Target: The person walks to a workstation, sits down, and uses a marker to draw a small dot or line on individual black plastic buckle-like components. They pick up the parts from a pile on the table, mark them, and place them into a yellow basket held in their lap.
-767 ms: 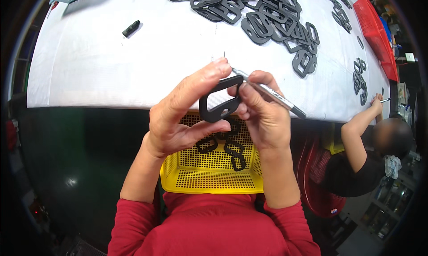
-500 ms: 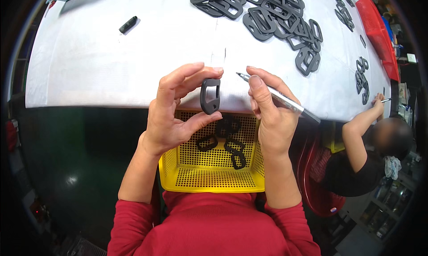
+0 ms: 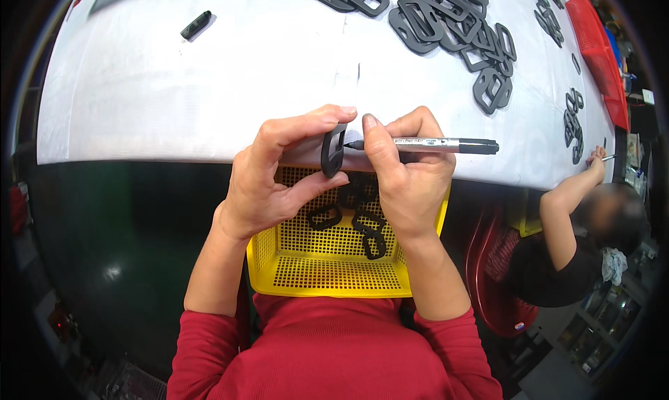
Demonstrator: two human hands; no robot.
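My left hand (image 3: 268,173) holds a black, rounded frame-shaped part (image 3: 331,159) on edge between thumb and fingers, above the front edge of the table. In my right hand (image 3: 414,180) is a silver marker pen (image 3: 435,145) with a black end, gripped between thumb and fingers. Its dark tip reaches the inner edge of the part's opening; whether it touches I cannot tell. Below my hands a yellow perforated basket (image 3: 324,281) rests at my lap, with several black frame parts (image 3: 324,217) inside.
A large pile of black frame parts (image 3: 453,24) lies on the white-covered table (image 3: 153,100). A black pen cap (image 3: 196,25) lies at the far left. To the right, a co-worker's arm (image 3: 561,212) reaches to the table, near a red basket (image 3: 599,58) and a dark red chair (image 3: 488,288).
My right hand has moved left and turned the marker nearly level, bringing its tip to the part. My left hand has turned the part a little more edge-on.
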